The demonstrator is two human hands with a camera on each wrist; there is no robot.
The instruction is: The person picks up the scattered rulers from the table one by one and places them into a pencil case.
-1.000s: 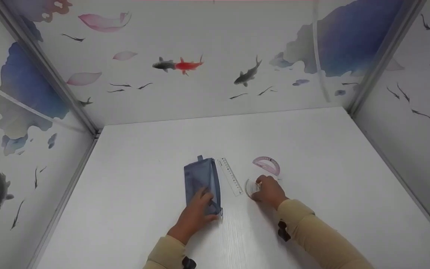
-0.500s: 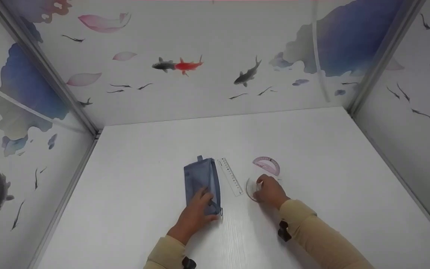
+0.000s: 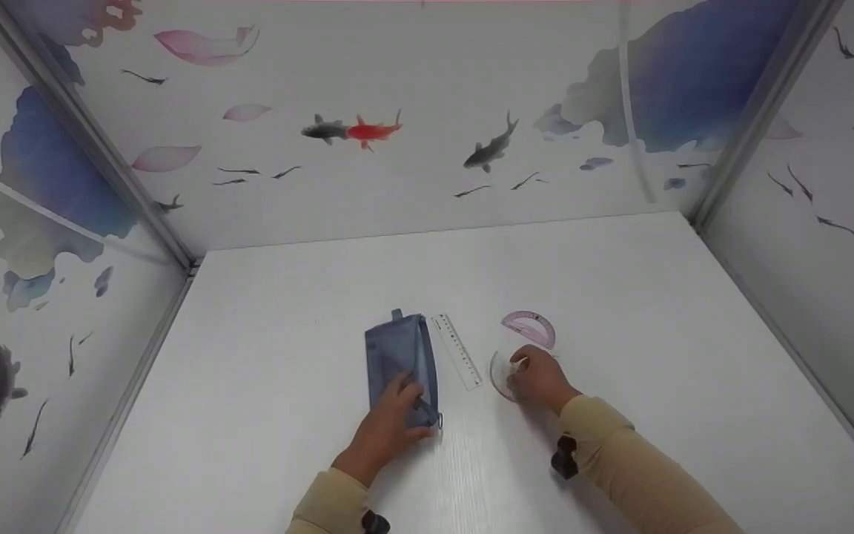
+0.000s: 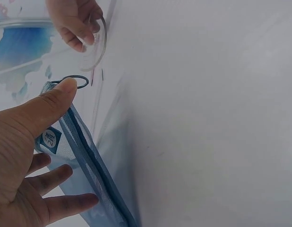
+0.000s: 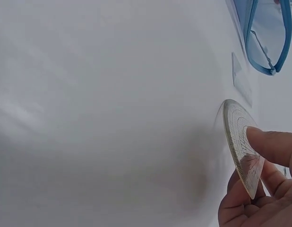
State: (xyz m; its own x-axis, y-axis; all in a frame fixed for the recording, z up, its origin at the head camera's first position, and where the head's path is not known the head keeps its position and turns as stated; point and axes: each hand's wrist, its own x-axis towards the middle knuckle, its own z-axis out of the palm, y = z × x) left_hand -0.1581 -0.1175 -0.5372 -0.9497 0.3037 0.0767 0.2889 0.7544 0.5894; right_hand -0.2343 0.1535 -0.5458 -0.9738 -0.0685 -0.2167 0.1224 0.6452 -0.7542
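My left hand (image 3: pixel 391 415) rests on the near part of a blue mesh zip pouch (image 3: pixel 390 348). In the left wrist view its thumb touches the corner by the zip's ring (image 4: pixel 80 80), and the fingers are spread and fairly straight against the mesh. To the right, my right hand (image 3: pixel 543 378) pinches a clear protractor (image 3: pixel 501 377) between thumb and fingers. The right wrist view has this protractor (image 5: pixel 240 135) tilted up on its edge, its curved rim close to the table. Part of it is hidden by the fingers.
A clear ruler (image 3: pixel 459 352) lies between the pouch and the right hand. A pink protractor (image 3: pixel 531 328) lies just beyond that hand. Printed panels with fish and petals enclose the white table (image 3: pixel 264 356) at the back and sides.
My right hand shifts slightly right, and the clear protractor tilts up from the table in its grip. The left hand, pouch, ruler and pink protractor keep their places.
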